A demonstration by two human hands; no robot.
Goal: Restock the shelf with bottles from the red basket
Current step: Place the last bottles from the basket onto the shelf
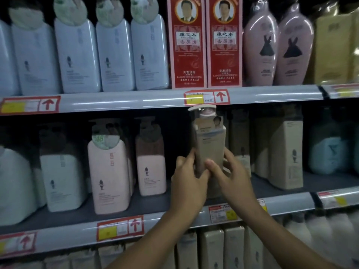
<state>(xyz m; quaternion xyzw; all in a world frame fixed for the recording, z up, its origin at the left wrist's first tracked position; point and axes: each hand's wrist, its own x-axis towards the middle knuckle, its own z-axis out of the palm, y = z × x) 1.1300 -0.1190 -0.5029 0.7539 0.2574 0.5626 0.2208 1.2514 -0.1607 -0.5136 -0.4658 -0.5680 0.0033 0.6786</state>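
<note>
Gripping the beige bottle (210, 146) upright, left hand (187, 175) and right hand (229, 171) hold it over the shelf edge (174, 216).

My view is dim and soft; the middle shelf (136, 206) sits in shadow, glare streaks the upper rail (120, 101), and the edges bow and blur.

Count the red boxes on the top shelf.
2. Both stand side by side in the middle of the top shelf: the left red box and the right red box. More may be hidden behind them.
</note>
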